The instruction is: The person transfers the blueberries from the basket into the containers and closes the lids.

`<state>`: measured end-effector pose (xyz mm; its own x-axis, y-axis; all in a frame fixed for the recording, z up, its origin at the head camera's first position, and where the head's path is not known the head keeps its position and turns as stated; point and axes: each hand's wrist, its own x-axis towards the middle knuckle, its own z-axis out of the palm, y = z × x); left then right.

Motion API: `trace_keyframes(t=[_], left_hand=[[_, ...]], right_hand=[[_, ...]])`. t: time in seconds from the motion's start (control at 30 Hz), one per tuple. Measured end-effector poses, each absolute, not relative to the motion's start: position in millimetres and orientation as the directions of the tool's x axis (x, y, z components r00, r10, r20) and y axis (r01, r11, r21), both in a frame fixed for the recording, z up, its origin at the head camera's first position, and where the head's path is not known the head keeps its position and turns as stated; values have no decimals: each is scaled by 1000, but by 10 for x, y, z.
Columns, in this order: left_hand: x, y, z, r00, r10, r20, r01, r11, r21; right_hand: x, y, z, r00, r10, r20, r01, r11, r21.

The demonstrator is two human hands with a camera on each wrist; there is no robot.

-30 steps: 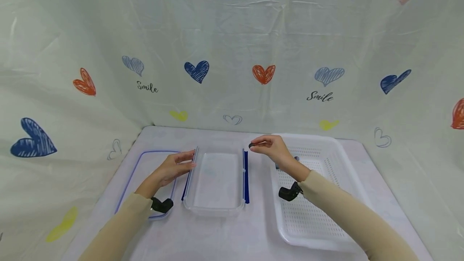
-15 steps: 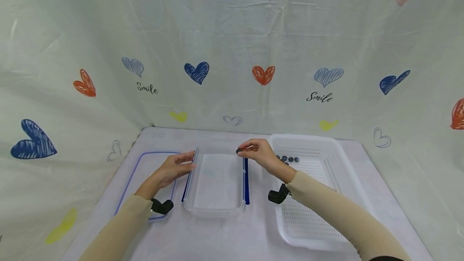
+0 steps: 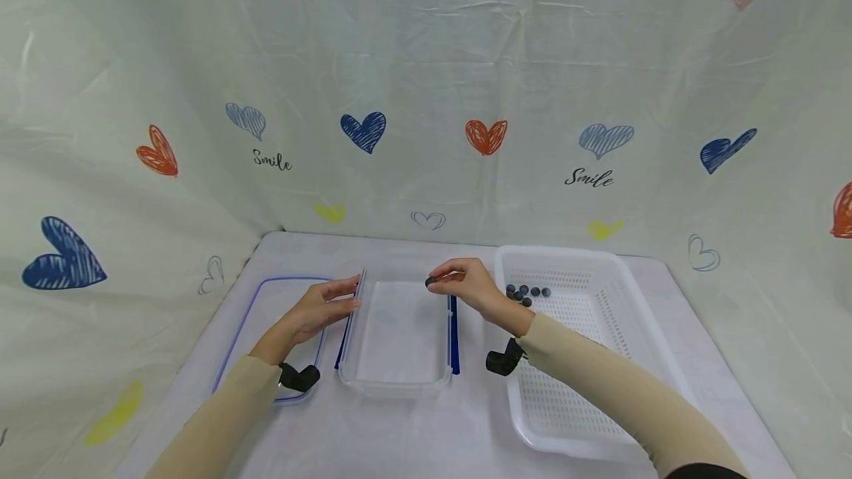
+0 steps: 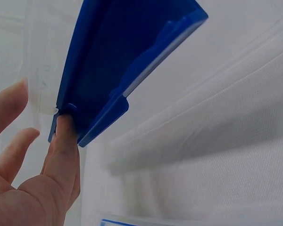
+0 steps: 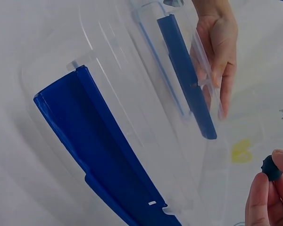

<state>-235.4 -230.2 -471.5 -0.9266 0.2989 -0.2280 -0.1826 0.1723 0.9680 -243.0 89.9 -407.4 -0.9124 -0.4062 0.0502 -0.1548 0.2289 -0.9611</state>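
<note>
A clear plastic box (image 3: 399, 392) with blue side latches (image 5: 104, 141) stands in the middle of the table, its top uncovered. My left hand (image 3: 316, 309) grips its left wall at the rim; in the left wrist view one finger lies against the folded-down latch (image 4: 104, 61). Over the box's far right corner, my right hand (image 3: 466, 285) pinches a blueberry (image 5: 272, 168) between thumb and fingertips. Several more blueberries (image 3: 535, 292) lie at the far left end of a white perforated basket (image 3: 566, 251), right of the box.
A flat clear lid with a blue edge (image 3: 293, 279) lies on the table (image 3: 459, 435) left of the box, partly under my left forearm. My right forearm crosses over the basket. A curtain printed with hearts (image 3: 426, 80) hangs behind the table.
My right hand has moved left from beside the basket to over the box, carrying the blueberry. That uncovers the blueberries in the basket. My left hand has stayed at the box's rim.
</note>
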Motion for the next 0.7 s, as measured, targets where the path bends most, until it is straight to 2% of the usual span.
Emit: trace_keyframes(t=[0.13,0.7], left_hand=[[-2351,-2298,-4709,-925,301,-231,-184,177,967],[-2345,-2281,-4675,-927,282,-248,-201,186,962]], right_hand=[[-2537,895,-4249,-914,-404,44,-145,222,-964],[-2542,925,-4259,-930,-365,33,-125,232,-965]])
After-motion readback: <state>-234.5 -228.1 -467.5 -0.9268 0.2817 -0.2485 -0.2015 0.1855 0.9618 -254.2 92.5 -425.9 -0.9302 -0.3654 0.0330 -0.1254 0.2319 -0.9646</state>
